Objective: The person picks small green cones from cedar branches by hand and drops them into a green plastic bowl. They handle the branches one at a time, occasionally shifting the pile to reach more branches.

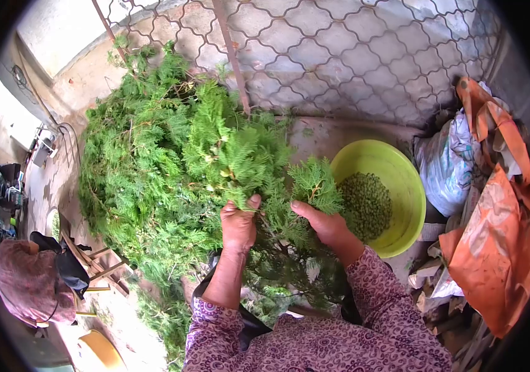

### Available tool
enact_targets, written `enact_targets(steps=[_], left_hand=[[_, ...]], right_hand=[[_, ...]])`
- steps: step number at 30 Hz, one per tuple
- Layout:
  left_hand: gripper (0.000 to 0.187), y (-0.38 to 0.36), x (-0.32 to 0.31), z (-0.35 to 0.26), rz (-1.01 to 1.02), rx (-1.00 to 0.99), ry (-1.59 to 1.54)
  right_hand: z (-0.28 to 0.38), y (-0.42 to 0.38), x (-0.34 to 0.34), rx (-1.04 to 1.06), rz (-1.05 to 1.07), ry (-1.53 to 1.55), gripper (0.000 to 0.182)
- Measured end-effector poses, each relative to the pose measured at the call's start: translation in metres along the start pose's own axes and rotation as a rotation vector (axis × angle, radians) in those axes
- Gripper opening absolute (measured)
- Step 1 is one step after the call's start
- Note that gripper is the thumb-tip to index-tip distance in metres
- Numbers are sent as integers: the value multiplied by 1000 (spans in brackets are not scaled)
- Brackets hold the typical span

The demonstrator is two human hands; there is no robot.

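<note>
A leafy green conifer branch (240,158) with flat, feathery sprays rises from my left hand (239,224), whose fingers are closed round its lower part. My right hand (324,226) is closed on a smaller spray (315,186), thumb pressed on top of it. The two hands are a short way apart in front of my body. Behind and left of them lies a large heap of cut conifer branches (135,155). Just right of my right hand stands a yellow-green basin (410,198) with many small green cones or seeds (367,208) in its bottom.
A wire mesh fence (339,56) stands at the back. On the right are a white sack (447,164), an orange sheet (488,242) and stacked wood. At left are a chair with a dark red cover (29,279), a wooden frame (107,270) and a yellow container (100,350).
</note>
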State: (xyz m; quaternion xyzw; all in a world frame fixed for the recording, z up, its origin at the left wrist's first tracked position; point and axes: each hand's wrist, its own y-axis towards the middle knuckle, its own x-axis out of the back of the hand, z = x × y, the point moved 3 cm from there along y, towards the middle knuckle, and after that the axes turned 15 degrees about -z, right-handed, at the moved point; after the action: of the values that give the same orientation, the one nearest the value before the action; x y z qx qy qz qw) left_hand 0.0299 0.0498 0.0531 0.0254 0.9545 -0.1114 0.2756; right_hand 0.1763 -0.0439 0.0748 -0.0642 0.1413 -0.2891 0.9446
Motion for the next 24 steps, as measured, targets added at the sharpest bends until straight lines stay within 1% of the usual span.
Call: enact_targets(steps=[2,3,6,7,9,10,12,15,19,21,22,24], left_hand=[[21,3,4,-5,-46,112,-74],[22,4,5,-7,-66,95,-85],[21,9,10,-3,-82,104,-137],[21,9,11,-3,-67,99,-140],[21,10,13,1,-69,100,-137],[21,11,15,3,-72,95,-140],[21,11,15,4,-87,104,-116],[21,11,16,3,-104,92,-104],[21,6,14,2,-159,66,-11],[20,-1,9,3,-171,26,60],[20,0,12,8,-168,27,63],[15,0,15,17,-73,-26,207]], right_hand=[[-2,3,5,-162,-21,74,39],[-2,4,6,-162,-24,79,39],[3,7,3,-92,48,259,32],[-1,9,5,-95,44,263,32],[-6,15,10,-19,19,231,28],[-7,14,12,-20,12,232,28],[-2,12,12,-120,-30,358,25],[-3,17,19,-127,-24,362,20],[-8,25,21,-161,-44,404,16],[-12,30,23,-112,-21,285,14],[-11,31,25,-111,-24,288,14],[5,31,29,22,-127,9,15]])
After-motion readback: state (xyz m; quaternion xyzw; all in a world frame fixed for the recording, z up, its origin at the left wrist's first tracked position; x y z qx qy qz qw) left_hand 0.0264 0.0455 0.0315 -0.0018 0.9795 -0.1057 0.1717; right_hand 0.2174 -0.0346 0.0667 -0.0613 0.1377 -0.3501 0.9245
